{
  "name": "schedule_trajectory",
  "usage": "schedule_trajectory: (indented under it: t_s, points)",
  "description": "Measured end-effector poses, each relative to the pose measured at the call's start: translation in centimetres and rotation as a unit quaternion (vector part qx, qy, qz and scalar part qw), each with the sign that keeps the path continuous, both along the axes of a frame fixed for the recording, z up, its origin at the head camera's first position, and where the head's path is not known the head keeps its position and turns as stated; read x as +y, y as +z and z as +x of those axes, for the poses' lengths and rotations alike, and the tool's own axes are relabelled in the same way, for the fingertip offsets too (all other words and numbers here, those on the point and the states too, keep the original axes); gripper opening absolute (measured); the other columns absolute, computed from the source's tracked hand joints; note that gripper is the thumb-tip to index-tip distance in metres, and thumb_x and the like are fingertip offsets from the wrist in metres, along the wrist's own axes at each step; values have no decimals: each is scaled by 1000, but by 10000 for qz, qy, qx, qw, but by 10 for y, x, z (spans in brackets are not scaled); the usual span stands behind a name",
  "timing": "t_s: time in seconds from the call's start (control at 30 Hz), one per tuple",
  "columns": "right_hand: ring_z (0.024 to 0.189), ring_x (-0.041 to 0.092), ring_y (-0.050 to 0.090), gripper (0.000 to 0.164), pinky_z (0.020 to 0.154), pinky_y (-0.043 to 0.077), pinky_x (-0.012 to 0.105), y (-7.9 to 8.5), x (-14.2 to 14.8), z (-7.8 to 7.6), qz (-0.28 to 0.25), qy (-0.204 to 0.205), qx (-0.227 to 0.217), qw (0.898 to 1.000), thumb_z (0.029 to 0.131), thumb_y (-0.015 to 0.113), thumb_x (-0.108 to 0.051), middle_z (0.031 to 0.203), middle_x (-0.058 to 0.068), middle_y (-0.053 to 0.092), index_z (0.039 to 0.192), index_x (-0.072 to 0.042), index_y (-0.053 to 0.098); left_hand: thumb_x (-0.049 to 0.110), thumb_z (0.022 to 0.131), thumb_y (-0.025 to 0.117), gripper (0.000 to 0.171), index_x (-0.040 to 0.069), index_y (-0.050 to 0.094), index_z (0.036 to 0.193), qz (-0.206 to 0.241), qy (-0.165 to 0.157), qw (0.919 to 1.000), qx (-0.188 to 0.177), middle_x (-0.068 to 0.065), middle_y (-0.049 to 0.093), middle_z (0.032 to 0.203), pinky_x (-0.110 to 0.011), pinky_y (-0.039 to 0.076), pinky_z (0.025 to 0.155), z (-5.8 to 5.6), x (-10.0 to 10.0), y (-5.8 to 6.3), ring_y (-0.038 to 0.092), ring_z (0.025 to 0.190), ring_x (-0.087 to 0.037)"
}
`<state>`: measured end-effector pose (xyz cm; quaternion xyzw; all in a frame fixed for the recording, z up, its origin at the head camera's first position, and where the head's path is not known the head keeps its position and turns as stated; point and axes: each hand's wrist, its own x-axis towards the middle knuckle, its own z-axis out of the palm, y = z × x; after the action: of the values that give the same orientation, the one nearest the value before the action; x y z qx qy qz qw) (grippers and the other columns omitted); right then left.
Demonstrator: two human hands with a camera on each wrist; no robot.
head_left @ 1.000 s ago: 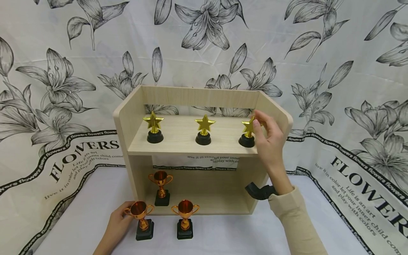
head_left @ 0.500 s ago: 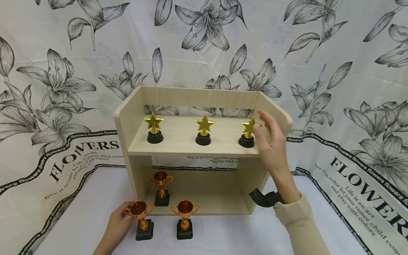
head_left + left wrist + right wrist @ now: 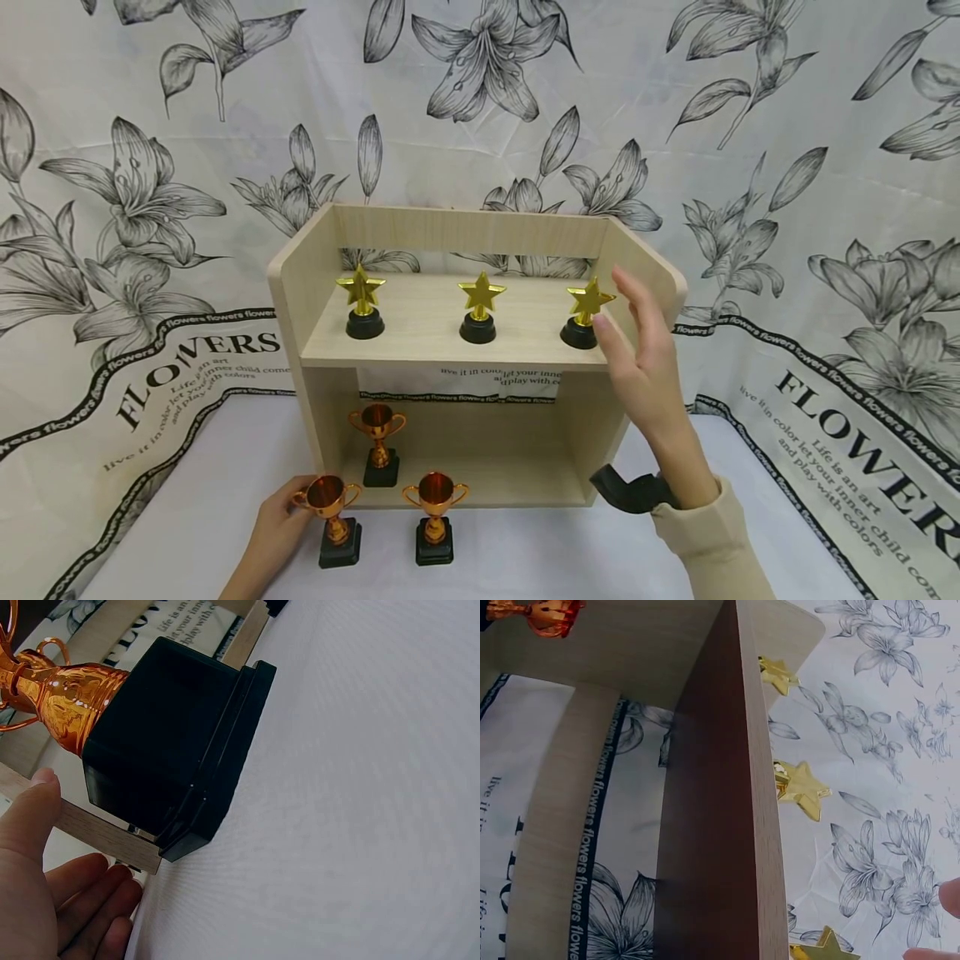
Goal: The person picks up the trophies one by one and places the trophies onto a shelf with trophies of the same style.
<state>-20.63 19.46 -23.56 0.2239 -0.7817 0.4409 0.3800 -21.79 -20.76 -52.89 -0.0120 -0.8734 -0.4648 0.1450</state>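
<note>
My right hand [image 3: 641,358] is beside the rightmost gold star trophy [image 3: 588,302], its index finger extended and its thumb near the black base. A visible gap separates the finger from the star. Two more star trophies, one in the middle [image 3: 480,296] and one on the left [image 3: 362,290], stand upright on the upper shelf. My left hand [image 3: 277,523] is behind the left handle of a bronze cup trophy [image 3: 339,542]. In the left wrist view, the thumb [image 3: 34,814] overlaps the wooden panel edge, apart from the cup, and the fingers are loosely bent; panel contact is unclear.
The pale wooden shelf unit [image 3: 465,361] stands on a white-covered table [image 3: 540,550]. Another bronze cup [image 3: 381,446] is inside its lower compartment at left. One more cup [image 3: 435,521] stands in front. Floral cloth [image 3: 480,158] hangs behind.
My right hand has drawn away from the rightmost star, moving right and slightly down, and its fingers have spread apart. The star stays upright in place. My left hand and the cups have not moved.
</note>
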Motion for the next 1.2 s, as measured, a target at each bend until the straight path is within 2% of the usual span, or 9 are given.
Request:
schedule_trajectory:
  t_s: [0.13, 0.23, 0.3, 0.57, 0.7, 0.93, 1.2]
  points:
    - [132, 22, 35, 50, 109, 26, 37, -3, -1, 6, 75, 43, 111, 9999, 89, 54, -1, 141, 10, 43, 137, -3, 43, 3, 83, 61, 26, 6, 64, 108, 9, -4, 10000, -22, -9, 67, 106, -47, 44, 87, 0, 0, 0, 57, 101, -26]
    - [133, 26, 33, 48, 108, 25, 43, 0, -9, 20, 153, 50, 157, 9997, 89, 53, 1, 142, 15, 42, 136, 2, 42, 3, 83, 61, 26, 6, 64, 108, -13, 6, 10000, 2, -9, 67, 106, -47, 44, 87, 1, 0, 0, 57, 101, -27]
    - [134, 27, 32, 48, 108, 24, 46, -1, -10, 23, 189, 60, 194, 9996, 89, 52, 2, 142, 16, 40, 136, 2, 42, 3, 82, 61, 26, 6, 65, 108, -59, 21, 10000, 58, -10, 67, 105, -46, 44, 85, 1, 0, 0, 58, 100, -26]
    - [134, 31, 33, 49, 110, 22, 30, -9, -13, 33, 206, 199, 434, 9986, 87, 52, 6, 142, 17, 40, 135, 5, 42, 2, 82, 61, 26, 6, 65, 108, -93, 68, 9999, 38, -9, 67, 104, -44, 45, 84, 1, -1, -1, 57, 98, -25]
    - [133, 33, 33, 50, 110, 22, 31, -13, -13, 37, 201, 262, 539, 9980, 86, 52, 8, 142, 18, 41, 135, 5, 42, 4, 83, 61, 26, 6, 64, 108, -68, 43, 10000, -7, -9, 67, 105, -45, 45, 85, 0, -1, -1, 57, 99, -25]
    - [132, 36, 32, 51, 110, 21, 31, -21, -16, 44, -19, 602, 608, 9963, 84, 50, 11, 141, 20, 40, 135, 6, 41, 4, 83, 61, 26, 6, 64, 109, -43, 5, 10000, -54, -10, 66, 106, -48, 44, 87, 1, -2, -1, 57, 101, -27]
    - [133, 37, 31, 51, 111, 20, 31, -26, -15, 50, 25, 606, 614, 9963, 85, 50, 10, 143, 19, 39, 135, 7, 40, 4, 83, 61, 27, 4, 63, 110, 48, -21, 10000, -24, -13, 66, 109, -53, 42, 89, 0, -1, -1, 57, 105, -31]
